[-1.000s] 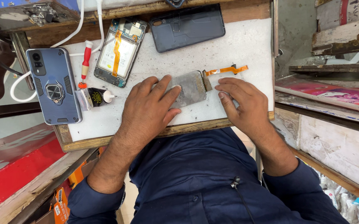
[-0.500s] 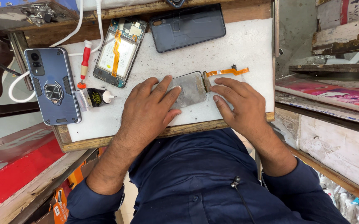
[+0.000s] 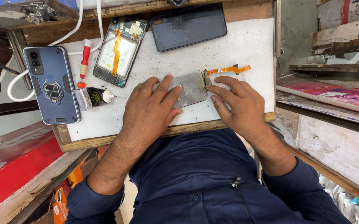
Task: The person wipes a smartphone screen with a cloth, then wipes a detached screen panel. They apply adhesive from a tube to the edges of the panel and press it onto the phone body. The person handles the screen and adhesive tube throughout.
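Observation:
A grey phone display panel (image 3: 193,88) lies face down on the white work mat (image 3: 246,45), its orange flex cable (image 3: 228,69) trailing to the right. My left hand (image 3: 148,112) lies flat over the panel's left part, fingers spread and pressing on it. My right hand (image 3: 239,105) rests at the panel's right edge, its index finger and thumb touching the edge near the cable's root. Neither hand wraps around anything.
An opened phone with exposed battery (image 3: 119,49) and a dark back cover (image 3: 190,25) lie at the far side. A blue cased phone (image 3: 51,85), a red screwdriver (image 3: 83,62), a small glue bottle (image 3: 93,97) and a white cable (image 3: 73,31) sit left. Shelves stand right.
My right hand has slid a little left and closer, up against the panel's right edge. The left hand stays pressed on the panel.

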`<state>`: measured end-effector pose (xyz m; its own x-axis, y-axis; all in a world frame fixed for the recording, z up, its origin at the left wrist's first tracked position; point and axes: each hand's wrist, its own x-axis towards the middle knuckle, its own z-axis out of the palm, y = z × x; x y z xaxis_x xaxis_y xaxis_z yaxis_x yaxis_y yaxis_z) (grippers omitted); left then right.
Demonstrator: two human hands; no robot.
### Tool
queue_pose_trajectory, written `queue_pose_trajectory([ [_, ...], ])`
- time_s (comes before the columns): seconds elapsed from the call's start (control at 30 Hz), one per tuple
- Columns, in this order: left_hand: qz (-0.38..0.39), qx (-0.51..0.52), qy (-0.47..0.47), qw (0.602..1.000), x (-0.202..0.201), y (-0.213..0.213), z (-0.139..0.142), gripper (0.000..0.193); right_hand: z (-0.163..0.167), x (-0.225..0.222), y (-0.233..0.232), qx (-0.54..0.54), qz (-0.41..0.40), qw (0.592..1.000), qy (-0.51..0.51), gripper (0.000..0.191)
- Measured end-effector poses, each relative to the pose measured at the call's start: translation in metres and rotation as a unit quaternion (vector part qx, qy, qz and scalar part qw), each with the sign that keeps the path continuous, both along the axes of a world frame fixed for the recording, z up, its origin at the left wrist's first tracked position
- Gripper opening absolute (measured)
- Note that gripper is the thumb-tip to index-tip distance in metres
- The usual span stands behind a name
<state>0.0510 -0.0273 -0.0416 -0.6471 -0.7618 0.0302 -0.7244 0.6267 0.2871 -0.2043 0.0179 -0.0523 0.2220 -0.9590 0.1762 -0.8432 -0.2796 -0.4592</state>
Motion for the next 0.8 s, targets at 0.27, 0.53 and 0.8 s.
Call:
queue_pose_trajectory([
  [0.27, 0.004, 0.008, 0.002, 1.0, 0.0009, 0.001, -0.0021, 0.062, 0.0029, 0.0021, -0.0013, 0.007, 0.002, 1.0, 0.013, 0.023],
  [0.53, 0.004, 0.004, 0.011, 1.0, 0.0015, 0.0035, -0.0032, 0.062, 0.0051, 0.0042, -0.001, 0.004, 0.002, 1.0, 0.022, 0.023],
  [0.8, 0.008, -0.002, 0.015, 1.0, 0.0008, 0.0057, -0.0055, 0.061, 0.007, 0.0059, -0.0014, 0.006, 0.006, 1.0, 0.027, 0.025],
])
